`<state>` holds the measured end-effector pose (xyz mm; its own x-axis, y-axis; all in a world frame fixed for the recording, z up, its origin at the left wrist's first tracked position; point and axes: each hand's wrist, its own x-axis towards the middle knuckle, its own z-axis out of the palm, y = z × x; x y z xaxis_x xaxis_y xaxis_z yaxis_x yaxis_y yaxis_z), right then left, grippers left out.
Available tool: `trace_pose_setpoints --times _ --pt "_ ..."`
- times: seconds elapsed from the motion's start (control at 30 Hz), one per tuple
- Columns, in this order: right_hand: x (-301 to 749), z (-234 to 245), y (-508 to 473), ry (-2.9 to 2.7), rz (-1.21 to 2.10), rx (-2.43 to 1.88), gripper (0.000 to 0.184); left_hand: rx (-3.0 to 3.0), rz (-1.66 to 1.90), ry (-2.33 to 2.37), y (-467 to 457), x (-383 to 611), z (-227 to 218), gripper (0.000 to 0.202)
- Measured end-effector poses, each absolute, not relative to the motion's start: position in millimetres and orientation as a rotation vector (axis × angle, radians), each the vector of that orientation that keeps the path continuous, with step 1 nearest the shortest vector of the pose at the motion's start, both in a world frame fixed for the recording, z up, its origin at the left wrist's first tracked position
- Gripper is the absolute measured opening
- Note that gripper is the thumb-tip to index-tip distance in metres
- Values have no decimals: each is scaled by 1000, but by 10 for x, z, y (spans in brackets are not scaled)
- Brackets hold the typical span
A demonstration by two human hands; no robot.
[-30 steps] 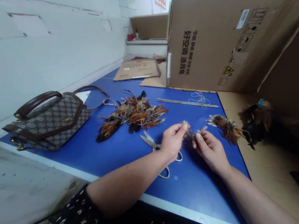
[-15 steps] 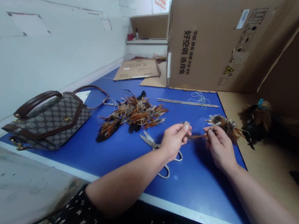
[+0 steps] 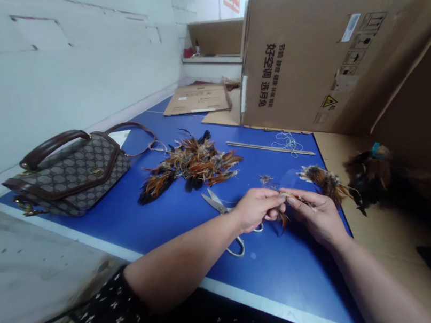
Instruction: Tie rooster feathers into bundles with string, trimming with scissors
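Observation:
Over the right part of the blue table, my left hand point(image 3: 259, 208) and my right hand point(image 3: 318, 216) meet at the fingertips. Both are closed on a small brown feather point(image 3: 281, 221), whose tip hangs below the fingers; its upper end is mostly hidden. A tuft of fluff point(image 3: 265, 180) lies on the table just beyond my left hand. Metal scissors point(image 3: 217, 202) rest partly behind my left wrist, blades apart. Left of them spreads a pile of brown, orange and black feathers point(image 3: 195, 161). A smaller feather bunch point(image 3: 324, 180) lies behind my right hand.
A patterned handbag point(image 3: 79, 173) stands on the table's left. Thin sticks point(image 3: 270, 148) and tangled string point(image 3: 289, 143) lie at the back. A large cardboard box point(image 3: 306, 67) and flat cardboard point(image 3: 198, 99) stand behind. Dark feathers point(image 3: 371, 171) sit on cardboard at right.
My hands have come together from being apart, with the feather now hanging between them. The fluff that was at my left fingertips now lies on the table.

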<state>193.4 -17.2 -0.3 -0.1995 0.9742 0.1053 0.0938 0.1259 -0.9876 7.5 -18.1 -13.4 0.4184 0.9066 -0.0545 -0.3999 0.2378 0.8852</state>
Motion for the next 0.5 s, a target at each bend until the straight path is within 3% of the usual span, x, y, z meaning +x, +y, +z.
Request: trace_pose_setpoints --times 0.37,0.5 --pt "1918 -83 -152 -1417 1189 -1060 49 957 1001 686 -155 67 -152 48" --pt "1950 -59 -143 -1528 1035 -1050 52 934 995 706 -158 59 -137 50"
